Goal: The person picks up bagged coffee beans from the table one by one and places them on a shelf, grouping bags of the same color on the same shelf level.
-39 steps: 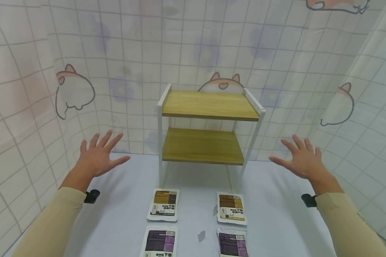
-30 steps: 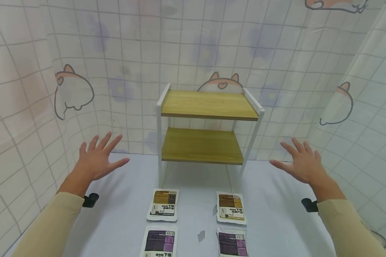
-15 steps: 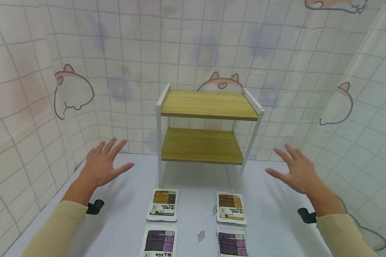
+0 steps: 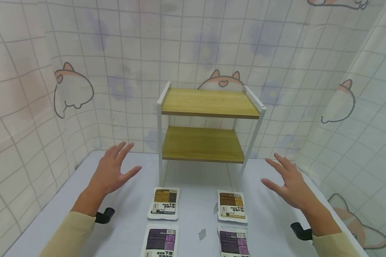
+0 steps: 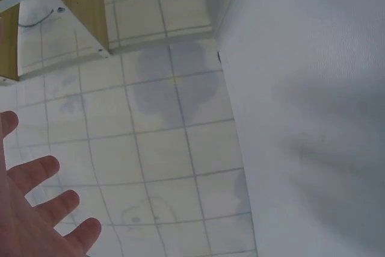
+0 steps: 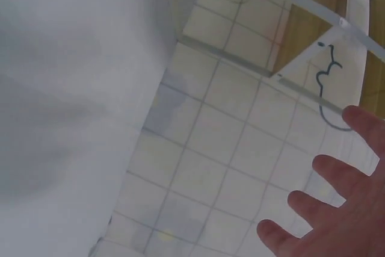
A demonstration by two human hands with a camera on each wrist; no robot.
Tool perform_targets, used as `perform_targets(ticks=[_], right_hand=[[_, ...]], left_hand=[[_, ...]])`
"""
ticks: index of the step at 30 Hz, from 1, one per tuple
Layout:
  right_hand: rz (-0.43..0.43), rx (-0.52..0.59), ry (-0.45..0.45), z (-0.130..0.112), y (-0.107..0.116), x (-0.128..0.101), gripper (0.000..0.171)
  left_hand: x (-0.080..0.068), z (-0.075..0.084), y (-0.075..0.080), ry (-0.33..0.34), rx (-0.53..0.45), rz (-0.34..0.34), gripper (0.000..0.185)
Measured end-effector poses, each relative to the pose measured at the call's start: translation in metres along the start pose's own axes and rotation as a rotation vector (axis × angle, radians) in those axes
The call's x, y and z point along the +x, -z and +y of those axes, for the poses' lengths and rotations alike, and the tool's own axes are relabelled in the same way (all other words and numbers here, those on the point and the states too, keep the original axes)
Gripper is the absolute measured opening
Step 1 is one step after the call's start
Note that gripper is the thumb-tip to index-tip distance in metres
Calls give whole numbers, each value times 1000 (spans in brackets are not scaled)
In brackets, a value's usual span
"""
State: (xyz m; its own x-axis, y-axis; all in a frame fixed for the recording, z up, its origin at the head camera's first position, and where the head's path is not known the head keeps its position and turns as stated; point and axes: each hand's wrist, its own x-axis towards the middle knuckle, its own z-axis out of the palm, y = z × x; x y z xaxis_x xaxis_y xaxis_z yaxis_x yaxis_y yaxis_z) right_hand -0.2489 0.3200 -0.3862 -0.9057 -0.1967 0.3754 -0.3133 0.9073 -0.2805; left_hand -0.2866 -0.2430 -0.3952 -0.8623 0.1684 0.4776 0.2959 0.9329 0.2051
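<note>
My left hand hovers over the left part of the table, fingers spread, holding nothing. On the other side my right hand hangs in the air, its fingers also spread and its palm bare. Between the hands lie flat pouches: a brown-labelled pouch on the left, a second brown-labelled pouch on the right. Nearer to me are a purple-labelled pouch and another purple-labelled pouch, both cut off by the frame's lower edge. Neither hand touches a pouch.
Behind the pouches stands a two-tier rack with a white frame, an upper wooden shelf and a lower wooden shelf. A grid-patterned curtain surrounds the white table at the back and sides. A grey patch marks the tabletop.
Both hands have come inward, toward each other, and somewhat lower and nearer to me. The pouches and the rack stay where they were.
</note>
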Motion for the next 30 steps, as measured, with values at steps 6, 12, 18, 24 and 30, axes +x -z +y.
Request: perform_targets(ticks=[6, 12, 18, 24, 30], right_hand=[[8, 95, 23, -15, -9, -13, 71], [52, 206, 49, -28, -18, -26, 60], [115, 306, 67, -34, -26, -35, 51], [134, 340, 71, -41, -34, -41, 46], [121, 355, 21, -46, -44, -50, 41]], left_hand=[[-5, 11, -7, -24, -113, 59, 75], [-9, 20, -12, -4, -209, 56, 70], [-10, 28, -17, 11, -299, 93, 65], [-6, 36, -21, 15, -444, 125, 59], [0, 43, -25, 4, -569, 131, 53]])
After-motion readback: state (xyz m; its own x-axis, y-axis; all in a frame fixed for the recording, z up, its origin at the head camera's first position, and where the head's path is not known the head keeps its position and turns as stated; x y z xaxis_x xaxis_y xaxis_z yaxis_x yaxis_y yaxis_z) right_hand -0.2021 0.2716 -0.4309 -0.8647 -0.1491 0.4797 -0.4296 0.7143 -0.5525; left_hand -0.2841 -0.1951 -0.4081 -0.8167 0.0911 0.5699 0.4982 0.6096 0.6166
